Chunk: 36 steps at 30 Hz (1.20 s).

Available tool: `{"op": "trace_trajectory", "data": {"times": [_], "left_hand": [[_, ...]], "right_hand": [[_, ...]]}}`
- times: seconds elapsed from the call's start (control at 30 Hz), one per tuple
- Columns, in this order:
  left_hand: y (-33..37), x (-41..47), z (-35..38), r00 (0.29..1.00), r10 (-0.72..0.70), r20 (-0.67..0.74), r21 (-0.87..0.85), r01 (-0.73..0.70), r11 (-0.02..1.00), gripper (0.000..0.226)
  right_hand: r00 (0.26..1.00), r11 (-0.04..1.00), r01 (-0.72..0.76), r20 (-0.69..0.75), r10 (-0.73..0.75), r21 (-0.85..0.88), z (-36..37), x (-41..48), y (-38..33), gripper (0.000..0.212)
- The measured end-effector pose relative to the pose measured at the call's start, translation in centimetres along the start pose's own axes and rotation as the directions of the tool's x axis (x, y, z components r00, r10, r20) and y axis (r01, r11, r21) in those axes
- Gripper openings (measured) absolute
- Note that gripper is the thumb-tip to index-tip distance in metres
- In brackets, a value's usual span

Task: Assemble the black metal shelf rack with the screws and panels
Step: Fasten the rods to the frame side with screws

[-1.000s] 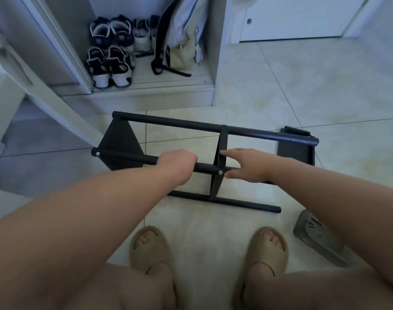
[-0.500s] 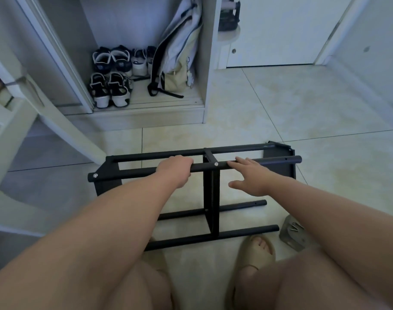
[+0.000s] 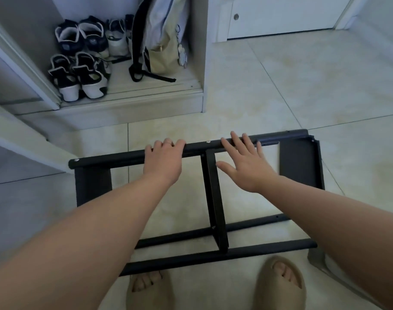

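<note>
The black metal shelf rack (image 3: 214, 198) stands on the tiled floor in front of me, its round tubes joined by a flat centre bar and dark side panels at both ends. My left hand (image 3: 164, 159) grips the top tube, fingers curled over it left of the centre bar. My right hand (image 3: 247, 164) lies spread with straight fingers, the fingertips touching the same tube right of the centre bar. Small screw heads show on the top tube near the centre and at its left end.
An open white cabinet (image 3: 204, 63) behind the rack holds several shoes (image 3: 79, 77) and a hanging bag (image 3: 162, 41). A grey metal part (image 3: 320, 262) lies at the right by my arm. My feet in beige slippers (image 3: 280, 280) stand close to the lowest tube.
The rack has been tipped from lying flat toward standing, its top tube rising and moving away from me. My right hand let go of the tube and spread open; my left hand kept its grip.
</note>
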<state>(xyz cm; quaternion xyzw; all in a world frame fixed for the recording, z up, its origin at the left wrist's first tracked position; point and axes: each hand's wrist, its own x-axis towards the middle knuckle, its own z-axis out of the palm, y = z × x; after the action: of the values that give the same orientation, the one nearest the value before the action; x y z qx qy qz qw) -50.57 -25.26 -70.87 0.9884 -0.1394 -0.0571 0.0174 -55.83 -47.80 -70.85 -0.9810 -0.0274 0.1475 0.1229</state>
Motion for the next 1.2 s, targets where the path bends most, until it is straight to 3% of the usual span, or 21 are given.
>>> {"op": "trace_trajectory", "data": {"times": [0.23,0.37,0.5,0.67,0.83,0.97,1.03,1.2], "left_hand": [[-2.7,7.7,6.2,0.986,0.0,0.168,-0.024,0.004,1.0,0.04],[-3.2,9.3,8.4,0.997,0.022,0.075,-0.051,-0.018,0.999,0.037],[-2.8,8.6,8.6,1.0,0.017,0.004,-0.106,-0.017,0.994,0.038],[-0.3,4.0,7.1,0.988,0.0,0.153,-0.19,0.03,0.981,0.054],[3.1,-1.3,6.4,0.873,0.038,0.485,-0.426,0.198,0.883,0.058],[5.3,-4.5,6.9,0.747,0.068,0.661,-0.515,0.386,0.765,0.054],[5.9,-5.2,7.2,0.706,0.083,0.703,-0.533,0.445,0.72,0.05],[6.6,-5.0,7.8,0.682,0.091,0.726,-0.576,0.53,0.622,0.035]], "right_hand": [[0.999,0.999,-0.012,0.045,0.011,0.031,5.6,9.5,2.3,0.077],[1.0,0.998,-0.007,0.01,0.006,0.06,7.3,11.6,3.1,0.076],[1.0,0.996,-0.003,0.03,0.0,0.091,6.4,11.3,3.2,0.076],[0.989,0.986,0.028,0.14,-0.051,0.166,4.7,5.4,2.8,0.073],[0.969,0.972,0.087,0.209,-0.133,0.218,4.8,-2.8,2.2,0.069],[0.957,0.985,0.112,0.253,-0.142,0.129,6.4,-7.7,2.0,0.064],[0.947,0.99,0.126,0.289,-0.14,0.067,7.3,-9.1,2.3,0.062],[0.915,0.972,0.218,0.363,-0.174,-0.084,9.3,-9.6,3.6,0.053]]}}
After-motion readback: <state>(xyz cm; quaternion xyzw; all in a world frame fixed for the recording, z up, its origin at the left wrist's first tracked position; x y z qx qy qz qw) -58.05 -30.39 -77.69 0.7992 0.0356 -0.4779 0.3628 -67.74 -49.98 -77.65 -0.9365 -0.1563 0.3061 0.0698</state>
